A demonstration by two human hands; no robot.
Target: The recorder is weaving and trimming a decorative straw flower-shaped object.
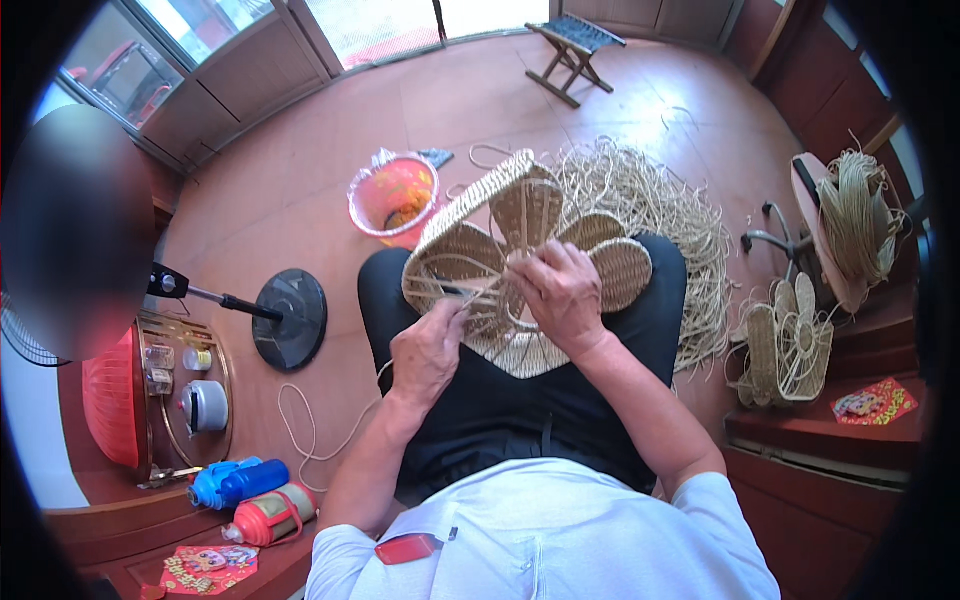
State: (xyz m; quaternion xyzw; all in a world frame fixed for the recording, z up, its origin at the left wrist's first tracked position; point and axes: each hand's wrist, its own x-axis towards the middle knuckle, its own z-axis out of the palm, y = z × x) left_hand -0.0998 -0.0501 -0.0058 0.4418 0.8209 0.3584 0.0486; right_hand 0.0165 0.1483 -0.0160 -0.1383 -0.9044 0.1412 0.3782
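Across my lap rests a woven straw basket (470, 212) with a thick plaited rim and large petal-shaped panels. My left hand (428, 350) is closed in a pinch on a pale straw cord (484, 293) at the basket's near left side. That cord runs up toward my right hand (560, 290), whose fingers are pinched together at the inner ends of the petals, over the flower's middle. What exactly lies between the right fingertips is partly hidden. A woven petal (622, 272) sticks out just right of my right hand.
Loose straw cord (650, 200) heaps on the floor behind and right of my knees. A lined pink bucket (394, 195) stands ahead left, beside a fan's round base (290, 318). Thermoses (270, 515) are at lower left, a finished-looking woven piece (790, 345) at right, a folding stool (575, 50) far off.
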